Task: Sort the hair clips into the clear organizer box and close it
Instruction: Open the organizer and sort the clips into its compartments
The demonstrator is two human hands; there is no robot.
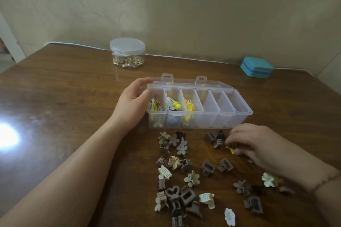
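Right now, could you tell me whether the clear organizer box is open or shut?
Open. The box has its lid folded back behind it, latches pointing up, and all six compartments are uncovered; three hold clips, three look empty.

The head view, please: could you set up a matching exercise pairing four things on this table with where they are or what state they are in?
Things:
1. round clear jar
2. teal case
3. small yellow clip
4. clear organizer box

Places or states:
A. pinched in the right hand's fingers
B. lid open, three compartments on its left filled, gripped at its left end by the left hand
C. at the table's far right edge, closed
D. at the back of the table, lid on, small trinkets inside

Pairs: 1-D, 2-C, 3-A, 4-B
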